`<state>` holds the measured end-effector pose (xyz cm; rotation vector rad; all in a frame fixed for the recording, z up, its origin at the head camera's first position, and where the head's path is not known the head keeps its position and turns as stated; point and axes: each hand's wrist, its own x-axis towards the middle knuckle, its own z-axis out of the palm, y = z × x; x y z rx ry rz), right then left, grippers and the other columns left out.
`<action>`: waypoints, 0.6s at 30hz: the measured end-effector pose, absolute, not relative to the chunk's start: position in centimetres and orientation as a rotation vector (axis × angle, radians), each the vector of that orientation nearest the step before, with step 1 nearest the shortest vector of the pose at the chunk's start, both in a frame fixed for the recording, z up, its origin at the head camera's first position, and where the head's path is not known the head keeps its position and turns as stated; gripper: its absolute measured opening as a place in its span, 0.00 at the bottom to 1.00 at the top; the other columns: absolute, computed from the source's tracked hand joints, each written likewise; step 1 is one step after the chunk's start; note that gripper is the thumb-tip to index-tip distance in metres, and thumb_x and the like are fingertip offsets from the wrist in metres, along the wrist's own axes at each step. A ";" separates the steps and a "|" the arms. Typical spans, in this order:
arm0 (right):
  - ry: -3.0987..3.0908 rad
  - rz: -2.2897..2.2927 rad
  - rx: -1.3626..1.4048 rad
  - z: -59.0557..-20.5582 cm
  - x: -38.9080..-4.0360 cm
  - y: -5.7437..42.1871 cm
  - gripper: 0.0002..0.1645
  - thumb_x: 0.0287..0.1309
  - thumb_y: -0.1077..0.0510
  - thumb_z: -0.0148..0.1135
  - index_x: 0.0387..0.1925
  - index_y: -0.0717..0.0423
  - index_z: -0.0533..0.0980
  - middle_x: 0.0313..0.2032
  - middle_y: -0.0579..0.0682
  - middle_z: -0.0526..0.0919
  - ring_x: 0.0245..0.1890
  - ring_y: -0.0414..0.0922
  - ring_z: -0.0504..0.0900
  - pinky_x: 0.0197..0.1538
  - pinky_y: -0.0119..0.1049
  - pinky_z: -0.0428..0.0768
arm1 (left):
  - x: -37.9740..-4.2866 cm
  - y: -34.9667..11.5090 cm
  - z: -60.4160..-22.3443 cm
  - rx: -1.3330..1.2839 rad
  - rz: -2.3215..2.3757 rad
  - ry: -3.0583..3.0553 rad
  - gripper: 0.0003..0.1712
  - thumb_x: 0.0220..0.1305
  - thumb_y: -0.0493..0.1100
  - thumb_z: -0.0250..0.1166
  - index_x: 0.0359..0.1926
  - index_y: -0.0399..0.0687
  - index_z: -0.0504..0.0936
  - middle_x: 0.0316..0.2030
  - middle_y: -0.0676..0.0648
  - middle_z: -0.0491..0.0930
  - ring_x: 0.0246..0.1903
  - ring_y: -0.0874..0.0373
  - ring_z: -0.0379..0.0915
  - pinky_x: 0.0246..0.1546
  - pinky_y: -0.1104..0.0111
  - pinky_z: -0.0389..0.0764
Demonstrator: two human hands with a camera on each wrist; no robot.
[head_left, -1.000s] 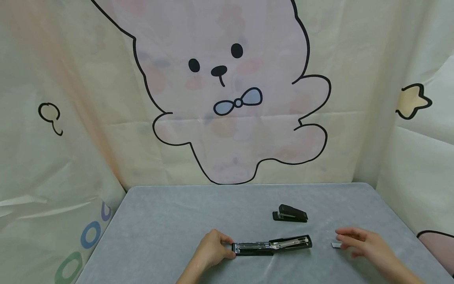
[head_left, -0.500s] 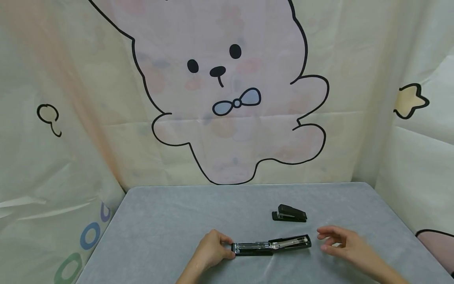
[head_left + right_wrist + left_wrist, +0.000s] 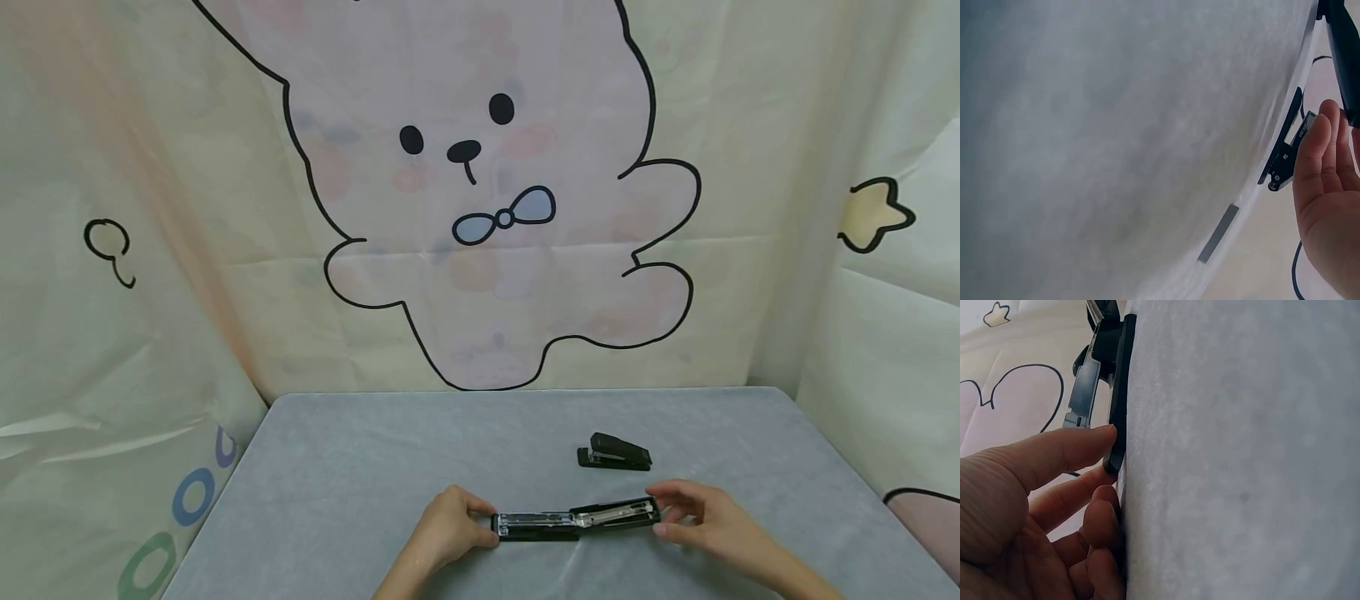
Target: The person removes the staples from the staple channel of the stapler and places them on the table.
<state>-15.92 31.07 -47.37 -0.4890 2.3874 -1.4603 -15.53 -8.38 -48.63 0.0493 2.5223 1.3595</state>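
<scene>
A black stapler [image 3: 536,526] lies unfolded on the table, its base to the left and its top arm swung out to the right. My left hand [image 3: 450,518] pinches the base's left end between thumb and forefinger, also seen close up in the left wrist view. At the other end, my right hand [image 3: 708,521] has its thumb and fingers spread around the tip of the top arm. In the right wrist view, the thumb [image 3: 1315,140] appears apart from the dark arm [image 3: 1342,56]; contact by the other fingers is partly hidden.
A second, smaller black stapler [image 3: 615,452] stands behind the unfolded one. In the right wrist view a thin grey strip [image 3: 1218,234] lies on the table; my right hand hides it in the head view. Printed cloth [image 3: 480,275] hangs around the grey-covered table [image 3: 360,467].
My right hand has moved left from above the grey strip to the right end of the unfolded stapler. The left hand keeps its pinch, and both staplers stay in place.
</scene>
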 end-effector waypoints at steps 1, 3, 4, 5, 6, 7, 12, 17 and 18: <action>2.384 -1.465 -0.491 -47.4 -16.0 31.0 0.32 0.66 0.59 0.71 0.64 0.72 0.73 0.52 0.61 0.81 0.40 0.39 0.84 0.35 0.39 0.84 | -15.5 -8.4 -48.6 0.054 1.366 2.519 0.18 0.41 0.30 0.82 0.38 0.44 0.93 0.15 0.54 0.75 0.13 0.62 0.66 0.15 0.69 0.67; 2.389 -1.463 -0.500 -47.5 -16.1 30.8 0.31 0.66 0.59 0.71 0.64 0.73 0.73 0.52 0.59 0.82 0.40 0.39 0.83 0.35 0.39 0.84 | -15.4 -8.3 -48.7 0.059 1.373 2.514 0.19 0.39 0.29 0.81 0.38 0.44 0.93 0.14 0.54 0.74 0.13 0.62 0.64 0.14 0.70 0.66; 2.400 -1.454 -0.507 -47.6 -16.1 30.7 0.31 0.66 0.58 0.71 0.63 0.72 0.74 0.50 0.58 0.82 0.39 0.39 0.83 0.34 0.39 0.84 | -15.4 -8.3 -48.7 0.058 1.371 2.513 0.20 0.38 0.29 0.81 0.38 0.44 0.93 0.14 0.54 0.74 0.13 0.62 0.65 0.15 0.69 0.66; 2.412 -1.443 -0.515 -47.6 -16.2 30.6 0.30 0.66 0.58 0.72 0.63 0.71 0.75 0.49 0.56 0.83 0.39 0.38 0.83 0.34 0.38 0.84 | -15.4 -8.3 -48.7 0.056 1.365 2.514 0.21 0.38 0.29 0.82 0.38 0.44 0.93 0.15 0.53 0.75 0.14 0.61 0.66 0.15 0.69 0.67; 2.423 -1.433 -0.522 -47.7 -16.2 30.5 0.30 0.65 0.58 0.72 0.62 0.71 0.75 0.48 0.54 0.83 0.38 0.38 0.82 0.33 0.38 0.83 | -15.5 -8.2 -48.7 0.054 1.358 2.517 0.21 0.37 0.29 0.82 0.38 0.44 0.93 0.16 0.53 0.75 0.15 0.61 0.66 0.16 0.68 0.67; 2.430 -1.426 -0.524 -47.7 -16.3 30.5 0.29 0.65 0.57 0.72 0.62 0.70 0.76 0.46 0.53 0.84 0.37 0.37 0.82 0.32 0.37 0.83 | -15.5 -8.2 -48.7 0.051 1.344 2.521 0.21 0.37 0.29 0.83 0.39 0.45 0.93 0.18 0.53 0.76 0.17 0.60 0.67 0.18 0.67 0.68; 2.389 -1.438 -0.502 -47.8 -16.6 30.2 0.28 0.65 0.59 0.72 0.61 0.70 0.76 0.39 0.51 0.82 0.33 0.38 0.80 0.30 0.36 0.81 | -15.6 -8.0 -48.5 0.073 1.265 2.578 0.24 0.36 0.32 0.86 0.40 0.47 0.93 0.26 0.53 0.83 0.27 0.56 0.70 0.29 0.61 0.72; 2.354 -1.453 -0.479 -47.8 -16.8 30.2 0.28 0.64 0.59 0.73 0.60 0.71 0.77 0.40 0.54 0.86 0.35 0.39 0.83 0.33 0.36 0.82 | -15.6 -7.8 -48.6 0.126 1.202 2.649 0.25 0.35 0.33 0.87 0.41 0.47 0.93 0.38 0.45 0.89 0.34 0.54 0.73 0.36 0.54 0.75; 2.348 -1.458 -0.483 -47.8 -16.8 30.2 0.28 0.64 0.59 0.73 0.60 0.72 0.77 0.41 0.55 0.86 0.36 0.39 0.85 0.35 0.36 0.83 | -15.5 -7.8 -48.6 0.135 1.196 2.659 0.25 0.35 0.33 0.87 0.41 0.47 0.93 0.40 0.44 0.89 0.34 0.54 0.73 0.35 0.54 0.75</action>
